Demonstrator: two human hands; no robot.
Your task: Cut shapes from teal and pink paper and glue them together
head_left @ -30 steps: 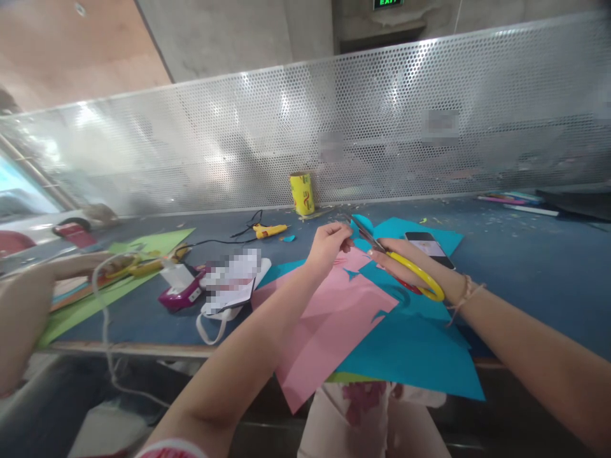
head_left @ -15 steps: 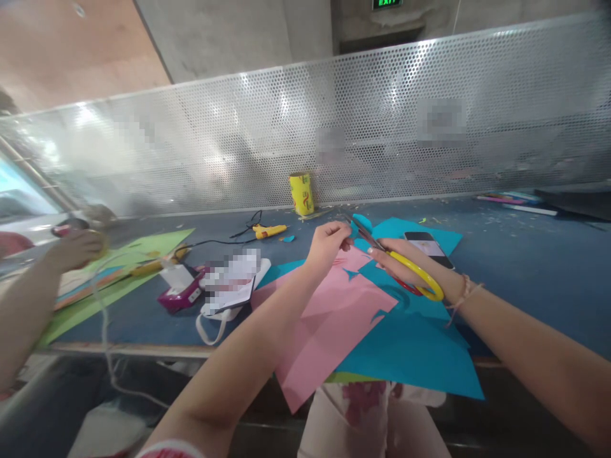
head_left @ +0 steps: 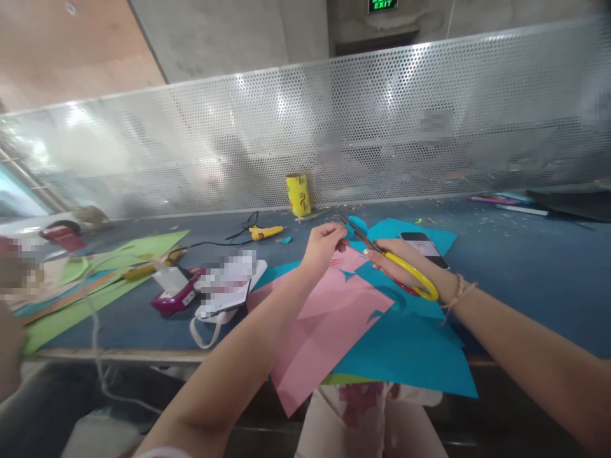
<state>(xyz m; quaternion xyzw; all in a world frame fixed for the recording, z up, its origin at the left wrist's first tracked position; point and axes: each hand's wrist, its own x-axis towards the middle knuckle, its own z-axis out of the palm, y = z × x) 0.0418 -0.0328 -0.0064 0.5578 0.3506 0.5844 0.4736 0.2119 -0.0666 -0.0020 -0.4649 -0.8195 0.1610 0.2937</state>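
Observation:
My left hand [head_left: 329, 240] pinches a small piece of blue paper [head_left: 357, 224], its fingers closed at the paper's edge. In my right hand [head_left: 394, 257] is a pair of scissors [head_left: 417, 277] with yellow and red handles, the blades pointing up and left against the blue piece. Below both hands lies a pink sheet of paper [head_left: 319, 318] with a cut edge and small blue scraps on it. Larger blue sheets [head_left: 410, 356] spread under the pink one and past the table's front edge. A phone [head_left: 424, 250] lies just beyond my right hand.
A yellow cylindrical container [head_left: 298, 196] stands by the perforated metal screen [head_left: 214, 146]. A yellow glue gun [head_left: 266, 233] lies near it. To the left are a purple power strip [head_left: 176, 299], another phone [head_left: 229, 289], cables and green paper [head_left: 62, 318]. A co-worker's arm [head_left: 9, 350] shows far left.
The blue piece and the scissor blades have shifted slightly against each other, while both my hands keep their hold. The co-worker's hand at the left has moved back toward the frame's edge.

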